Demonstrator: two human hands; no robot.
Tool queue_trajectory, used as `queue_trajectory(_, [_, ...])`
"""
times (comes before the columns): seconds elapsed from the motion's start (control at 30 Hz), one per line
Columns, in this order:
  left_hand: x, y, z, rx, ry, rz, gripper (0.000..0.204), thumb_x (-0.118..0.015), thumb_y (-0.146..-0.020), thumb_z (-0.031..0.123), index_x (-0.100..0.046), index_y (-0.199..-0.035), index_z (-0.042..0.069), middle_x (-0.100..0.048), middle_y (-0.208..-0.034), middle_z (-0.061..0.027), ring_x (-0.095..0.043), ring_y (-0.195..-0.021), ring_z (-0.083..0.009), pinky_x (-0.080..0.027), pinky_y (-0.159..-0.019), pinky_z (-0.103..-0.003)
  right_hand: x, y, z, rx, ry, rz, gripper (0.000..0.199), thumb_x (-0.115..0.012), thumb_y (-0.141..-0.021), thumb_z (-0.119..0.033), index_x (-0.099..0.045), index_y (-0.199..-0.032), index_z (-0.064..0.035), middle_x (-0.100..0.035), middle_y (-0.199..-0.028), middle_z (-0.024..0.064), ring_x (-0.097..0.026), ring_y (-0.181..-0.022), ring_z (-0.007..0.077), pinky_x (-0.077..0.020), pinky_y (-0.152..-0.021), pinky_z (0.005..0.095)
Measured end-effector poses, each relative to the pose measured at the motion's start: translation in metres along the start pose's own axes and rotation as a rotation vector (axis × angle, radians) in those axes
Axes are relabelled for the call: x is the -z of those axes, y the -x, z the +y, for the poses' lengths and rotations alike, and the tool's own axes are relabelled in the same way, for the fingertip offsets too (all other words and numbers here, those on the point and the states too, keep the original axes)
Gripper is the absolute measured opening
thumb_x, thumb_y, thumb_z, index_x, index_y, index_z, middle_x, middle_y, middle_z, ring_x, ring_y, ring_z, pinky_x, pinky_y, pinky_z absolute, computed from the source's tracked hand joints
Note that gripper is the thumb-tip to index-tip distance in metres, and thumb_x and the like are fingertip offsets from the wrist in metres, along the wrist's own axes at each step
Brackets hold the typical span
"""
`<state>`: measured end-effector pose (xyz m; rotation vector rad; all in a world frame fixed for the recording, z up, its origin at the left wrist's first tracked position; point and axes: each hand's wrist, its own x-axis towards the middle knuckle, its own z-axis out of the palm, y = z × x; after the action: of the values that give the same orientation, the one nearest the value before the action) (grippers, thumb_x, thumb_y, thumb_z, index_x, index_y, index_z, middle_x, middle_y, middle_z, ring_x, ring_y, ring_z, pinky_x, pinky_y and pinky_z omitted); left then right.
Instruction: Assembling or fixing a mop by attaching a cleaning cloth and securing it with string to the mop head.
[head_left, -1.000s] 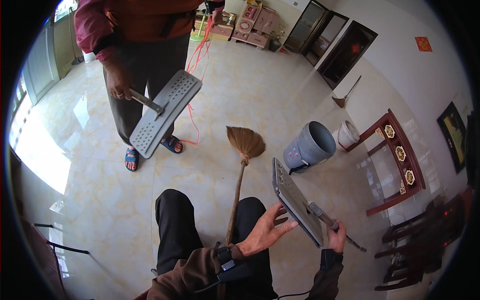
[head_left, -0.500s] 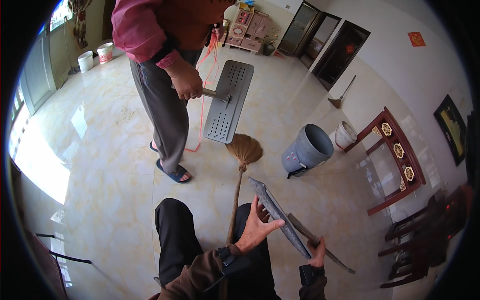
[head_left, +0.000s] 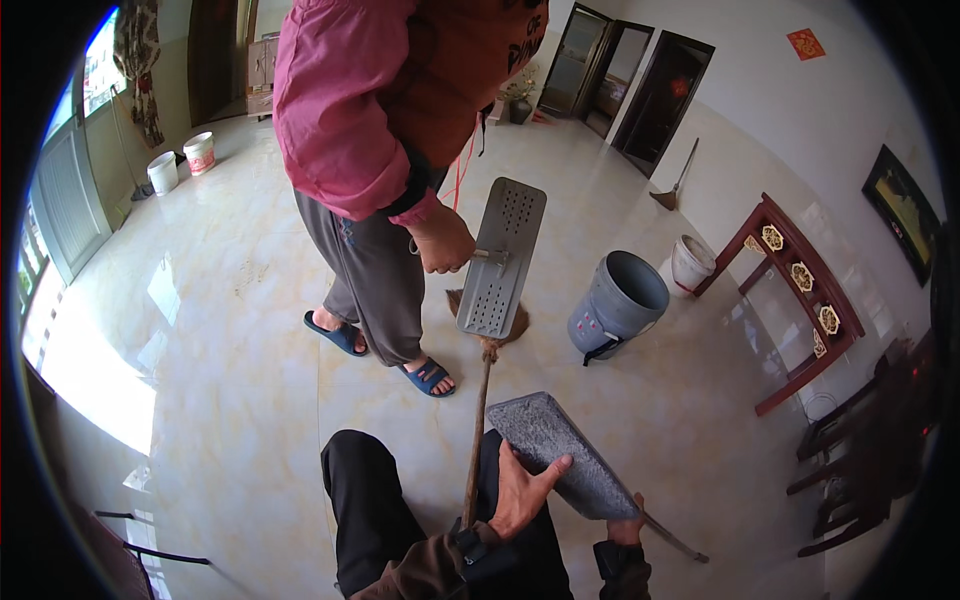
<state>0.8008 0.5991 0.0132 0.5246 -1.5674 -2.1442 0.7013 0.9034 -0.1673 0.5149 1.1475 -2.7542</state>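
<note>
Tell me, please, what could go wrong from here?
The broom juts out near the co-worker's sandal; a step might knock it. The person's tilted mop head could slip: the left grip sits spread against it. The co-worker's mop head could bump the broom, which it partly hides here.

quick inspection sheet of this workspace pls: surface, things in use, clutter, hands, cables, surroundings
Surface: glossy pale tiled floor, bright glare at left
Things in use: flat mop, fuzzy grey pad showing
Clutter: broom by the knees; grey bucket; white bucket
Grips: left hand touches the pad, thumb spread; right hand at its lower end, mostly hidden
Cables: nothing clearly seen
Surroundings: co-worker's hand holding a perforated grey plate; red wooden frame at right
</note>
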Motion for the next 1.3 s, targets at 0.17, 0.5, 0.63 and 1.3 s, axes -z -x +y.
queue_trajectory(0.17, [0.012, 0.011, -0.033, 0.082, 0.040, -0.053, 0.046, -0.058, -0.095, 0.024, -0.039, -0.126, -0.005, -0.056, -0.109, -0.0161, -0.055, -0.106, -0.0228, -0.046, -0.090, -0.037, -0.005, -0.006, 0.005, 0.073, 0.044, 0.202, 0.039, -0.040, -0.103, -0.035, -0.057, -0.113, -0.0004, -0.064, -0.114, 0.0142, -0.061, -0.102, 0.0255, -0.0491, -0.091, 0.0415])
queue_trajectory(0.5, [0.031, 0.025, -0.043, 0.121, 0.143, -0.203, 0.025, -0.055, -0.101, 0.019, -0.053, -0.111, -0.003, -0.065, -0.098, -0.0103, -0.065, -0.087, -0.0181, -0.054, -0.081, -0.033, -0.026, 0.003, -0.006, 0.007, 0.666, 0.323, 0.047, -0.046, -0.099, -0.038, -0.060, -0.123, -0.0007, -0.065, -0.117, 0.0105, -0.061, -0.098, 0.0180, -0.0499, -0.082, 0.0347])
queue_trajectory(0.63, [0.034, 0.031, -0.036, 0.140, 0.189, -0.226, 0.022, -0.061, -0.098, 0.016, -0.056, -0.110, -0.002, -0.067, -0.097, -0.0096, -0.066, -0.085, -0.0172, -0.055, -0.080, -0.033, -0.039, 0.025, -0.016, 0.019, 0.833, 0.212, 0.043, -0.048, -0.099, -0.034, -0.059, -0.123, 0.0004, -0.065, -0.117, 0.0107, -0.062, -0.101, 0.0195, -0.0500, -0.083, 0.0350])
queue_trajectory(1.3, [0.076, 0.040, -0.011, 0.109, -0.044, 0.067, 0.031, -0.078, -0.086, 0.027, -0.062, -0.086, 0.001, -0.066, -0.079, -0.0028, -0.059, -0.072, -0.0081, -0.049, -0.063, -0.024, -0.031, 0.063, 0.048, -0.295, 0.132, 0.100, 0.020, -0.056, -0.095, -0.024, -0.060, -0.102, -0.0060, -0.065, -0.101, 0.0067, -0.063, -0.094, 0.0212, -0.0529, -0.080, 0.0360])
